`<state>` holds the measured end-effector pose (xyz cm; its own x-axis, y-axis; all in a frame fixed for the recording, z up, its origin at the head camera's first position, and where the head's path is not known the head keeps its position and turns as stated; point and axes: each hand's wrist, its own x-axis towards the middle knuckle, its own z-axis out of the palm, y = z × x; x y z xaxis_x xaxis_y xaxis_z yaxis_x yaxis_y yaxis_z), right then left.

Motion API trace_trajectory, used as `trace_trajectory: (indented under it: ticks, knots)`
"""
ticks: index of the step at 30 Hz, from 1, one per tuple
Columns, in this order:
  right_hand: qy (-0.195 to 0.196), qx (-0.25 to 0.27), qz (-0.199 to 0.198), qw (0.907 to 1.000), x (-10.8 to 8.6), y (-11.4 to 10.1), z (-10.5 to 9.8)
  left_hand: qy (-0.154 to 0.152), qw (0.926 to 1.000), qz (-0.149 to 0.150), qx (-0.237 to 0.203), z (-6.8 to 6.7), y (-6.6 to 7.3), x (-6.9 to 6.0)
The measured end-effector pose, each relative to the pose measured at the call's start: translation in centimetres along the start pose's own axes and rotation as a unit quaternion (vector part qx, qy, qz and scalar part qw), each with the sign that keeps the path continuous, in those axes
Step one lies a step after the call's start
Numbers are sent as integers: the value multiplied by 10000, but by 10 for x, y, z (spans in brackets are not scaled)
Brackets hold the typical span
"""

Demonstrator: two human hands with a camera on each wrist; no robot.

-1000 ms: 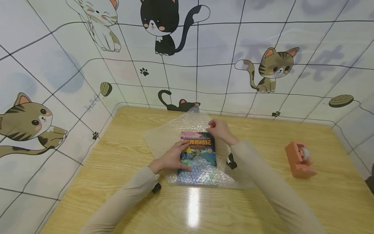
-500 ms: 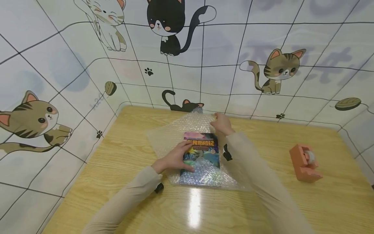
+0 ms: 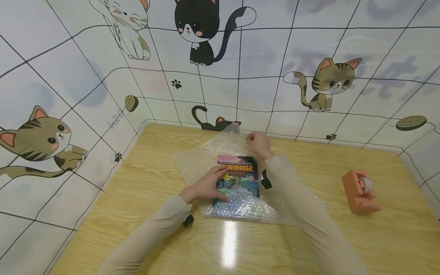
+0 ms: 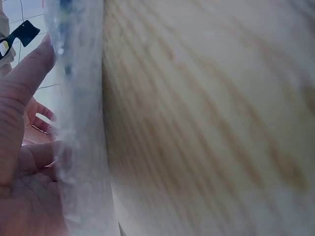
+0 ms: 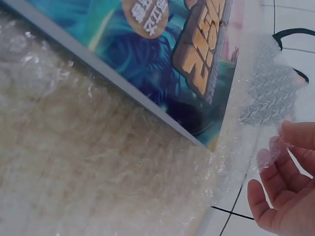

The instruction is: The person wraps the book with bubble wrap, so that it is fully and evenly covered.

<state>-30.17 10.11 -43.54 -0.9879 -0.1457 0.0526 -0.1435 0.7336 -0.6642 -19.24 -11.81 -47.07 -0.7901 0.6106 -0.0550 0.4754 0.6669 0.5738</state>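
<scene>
A colourful book (image 3: 240,180) lies on a sheet of clear bubble wrap (image 3: 199,154), its lower part covered by a folded-over flap. My left hand (image 3: 205,185) rests on the book's left side, fingers and thumb stretched out and spread. In the left wrist view the wrapped edge stands close to the lens, beside the left hand (image 4: 19,108). Beyond the book's top right corner, my right hand (image 3: 260,145) pinches the edge of the wrap. The right wrist view shows the film between thumb and fingertips of that right hand (image 5: 288,189), apart from the book (image 5: 162,73).
An orange tape dispenser (image 3: 359,194) with a roll of clear tape stands at the right of the wooden table (image 3: 151,160). Walls printed with cartoon cats rise behind and to the left. A small black item (image 3: 266,179) shows beside the right sleeve.
The right hand has moved from beside the book's top corner to farther back along the wrap's edge. My left hand stays on the book. The head view has shifted slightly.
</scene>
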Motion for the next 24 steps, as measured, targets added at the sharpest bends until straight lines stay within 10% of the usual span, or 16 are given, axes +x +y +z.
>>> trace_trajectory:
  ticks: [24]
  knots:
    - [-297, -168, -1144, 9929, -47, 4, -22, -127, 9999, -100, -26, -3, 3, 2]
